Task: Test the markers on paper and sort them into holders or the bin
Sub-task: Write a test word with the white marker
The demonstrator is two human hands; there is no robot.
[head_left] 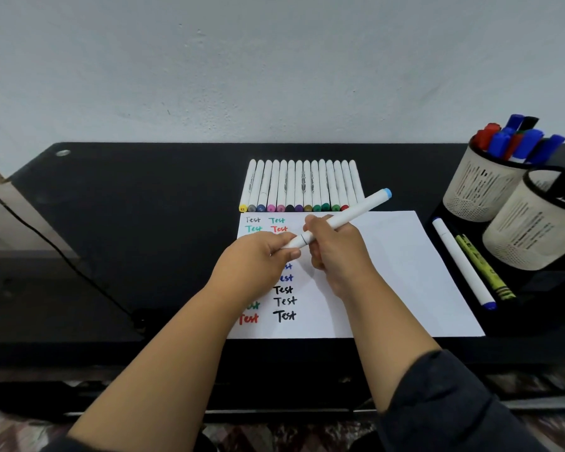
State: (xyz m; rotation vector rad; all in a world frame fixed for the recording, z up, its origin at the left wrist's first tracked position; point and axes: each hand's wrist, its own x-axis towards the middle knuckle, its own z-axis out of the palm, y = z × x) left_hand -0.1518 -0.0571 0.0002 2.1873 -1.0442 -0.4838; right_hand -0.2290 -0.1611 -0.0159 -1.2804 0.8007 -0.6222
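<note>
Markers row (302,187) lying behind paper (388,272); two mesh holders (480,190) standing far right, one bristling with capped pens, loose pen and crayon (485,267) lying beside. Both forearms reaching over paper. Right hand (336,252) curling around white marker (340,218), blue end pointing up-right; left hand (258,259) pinching its near end.

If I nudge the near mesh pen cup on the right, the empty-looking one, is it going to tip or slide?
The near mesh cup would probably slide or tip easily: it looks like thin perforated material and nothing shows sticking out of it, so likely light. It is taller than wide, which favours tipping if pushed high. The far cup, packed with markers, stands close behind it and might block it.
</note>
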